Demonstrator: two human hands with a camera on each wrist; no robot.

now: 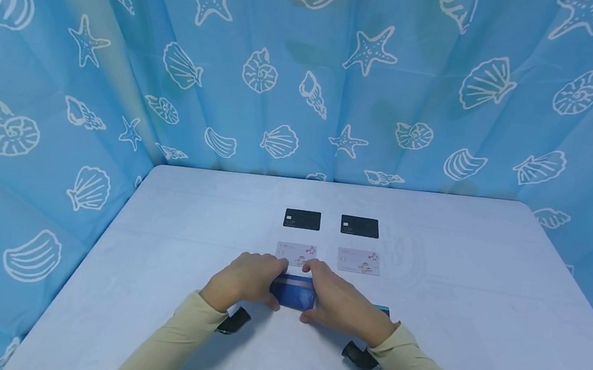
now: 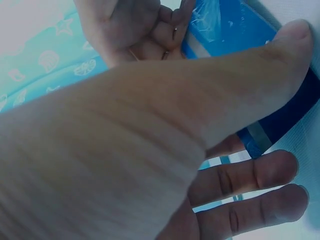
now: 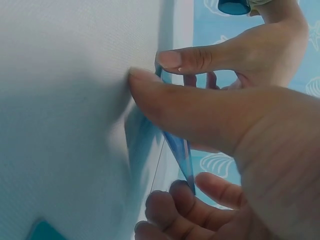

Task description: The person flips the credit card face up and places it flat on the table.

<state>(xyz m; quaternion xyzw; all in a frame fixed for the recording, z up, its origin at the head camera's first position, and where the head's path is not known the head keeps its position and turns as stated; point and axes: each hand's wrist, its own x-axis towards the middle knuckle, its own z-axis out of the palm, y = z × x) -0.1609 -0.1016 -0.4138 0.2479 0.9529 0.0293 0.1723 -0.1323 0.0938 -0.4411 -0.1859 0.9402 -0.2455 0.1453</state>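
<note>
The left hand [image 1: 247, 278] and right hand [image 1: 342, 305] pinch opposite ends of a glossy blue rectangular card [image 1: 292, 295], nearer than two black rectangular cards [image 1: 360, 226].

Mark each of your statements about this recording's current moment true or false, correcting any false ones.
1. The left hand and right hand both hold the blue rectangular card. True.
2. Three black rectangular cards lie on the white table. False: two black rectangular cards lie on the white table.
3. The pale, flower-patterned rectangular cards lie nearer the person than the black ones. True.
4. The sleeves are black. False: the sleeves are beige.
</note>
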